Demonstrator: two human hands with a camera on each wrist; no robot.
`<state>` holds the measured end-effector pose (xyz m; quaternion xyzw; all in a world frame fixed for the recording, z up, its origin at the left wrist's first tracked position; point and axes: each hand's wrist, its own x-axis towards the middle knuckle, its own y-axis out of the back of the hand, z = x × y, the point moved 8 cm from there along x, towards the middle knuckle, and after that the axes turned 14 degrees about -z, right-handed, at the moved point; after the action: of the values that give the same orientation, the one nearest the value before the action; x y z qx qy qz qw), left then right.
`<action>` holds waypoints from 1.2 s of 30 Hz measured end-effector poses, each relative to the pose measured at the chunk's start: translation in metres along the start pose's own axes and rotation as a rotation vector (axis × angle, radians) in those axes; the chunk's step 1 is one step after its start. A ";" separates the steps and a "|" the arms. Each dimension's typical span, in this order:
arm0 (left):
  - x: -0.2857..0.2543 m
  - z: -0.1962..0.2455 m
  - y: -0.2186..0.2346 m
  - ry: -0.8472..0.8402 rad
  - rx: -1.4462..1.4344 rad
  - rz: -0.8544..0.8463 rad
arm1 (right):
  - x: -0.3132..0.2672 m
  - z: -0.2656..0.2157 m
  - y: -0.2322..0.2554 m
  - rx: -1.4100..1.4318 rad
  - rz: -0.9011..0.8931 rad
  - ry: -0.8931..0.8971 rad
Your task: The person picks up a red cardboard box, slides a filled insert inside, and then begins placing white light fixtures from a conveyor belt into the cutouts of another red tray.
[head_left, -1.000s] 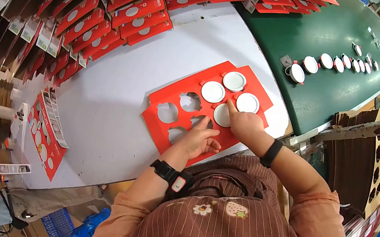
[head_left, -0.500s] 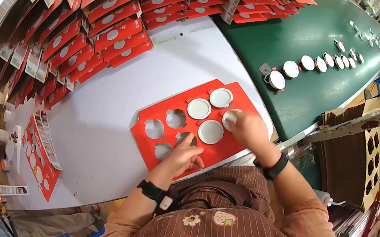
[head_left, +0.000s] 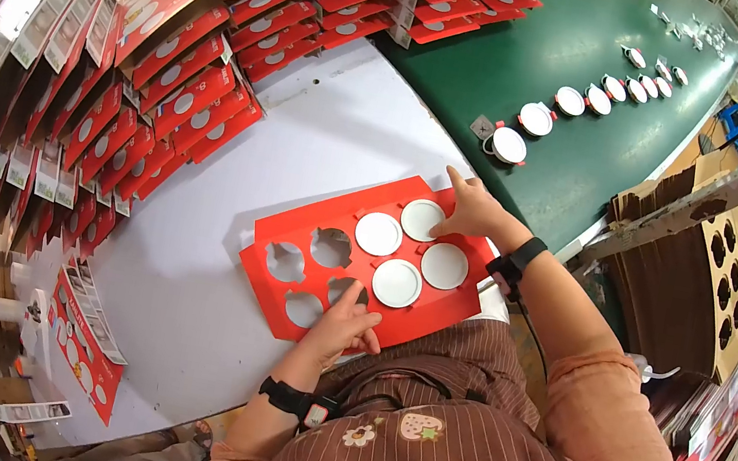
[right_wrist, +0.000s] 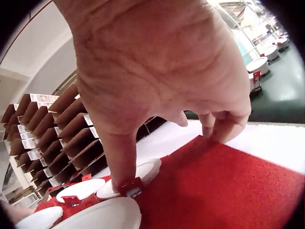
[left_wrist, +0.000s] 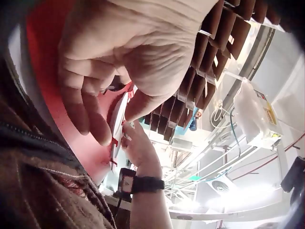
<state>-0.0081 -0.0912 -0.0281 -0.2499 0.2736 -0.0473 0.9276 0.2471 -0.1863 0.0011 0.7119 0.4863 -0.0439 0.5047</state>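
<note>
A red card sheet (head_left: 323,213) with round cutouts lies on the pale table, close to the apron. Several white round-topped containers (head_left: 396,283) with red side clips sit in its right half; cutouts at the left show the table through them. At the far right container (head_left: 422,220), my right hand (head_left: 481,213) has its thumb down on the edge by a red clip (right_wrist: 132,186), other fingers reaching to the card's edge. My left hand (head_left: 342,329) rests loosely at the card's near side, index finger over a cutout, holding nothing.
Stacked red printed cartons (head_left: 204,103) rise at the back left. More white containers (head_left: 508,145) line the green belt (head_left: 474,81) at right. A red printed sheet (head_left: 89,334) stands at the left, brown cardboard inserts (head_left: 667,273) at the right beside a metal rail.
My right hand has moved from the near containers to the far right one, uncovering the near right one. The left hand stays at the card's near side. The head view has shifted.
</note>
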 end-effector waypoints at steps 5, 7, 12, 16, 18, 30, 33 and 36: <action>-0.001 -0.001 -0.003 0.023 0.002 -0.012 | -0.008 0.001 -0.005 -0.006 -0.045 -0.031; -0.002 0.001 -0.005 0.024 0.008 -0.014 | -0.004 0.004 -0.007 0.033 -0.018 0.034; 0.001 0.007 0.004 -0.045 -0.065 0.021 | -0.025 0.021 0.051 0.224 0.360 0.137; 0.011 0.010 0.005 -0.036 -0.081 -0.008 | -0.037 0.084 0.099 0.166 0.805 -0.238; 0.023 0.003 0.008 -0.017 -0.054 -0.032 | -0.016 0.110 0.098 0.184 0.657 -0.380; -0.005 0.023 0.026 -0.023 0.423 0.450 | 0.026 0.106 0.068 0.503 0.647 0.086; -0.007 0.056 0.018 -0.361 0.635 0.428 | 0.013 0.097 0.058 0.435 0.673 0.084; 0.005 0.062 0.013 -0.370 0.554 0.393 | 0.014 0.103 0.054 0.490 0.678 0.077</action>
<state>0.0283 -0.0536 0.0082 0.0631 0.1213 0.1050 0.9850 0.3381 -0.2567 -0.0202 0.9317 0.2184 0.0372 0.2878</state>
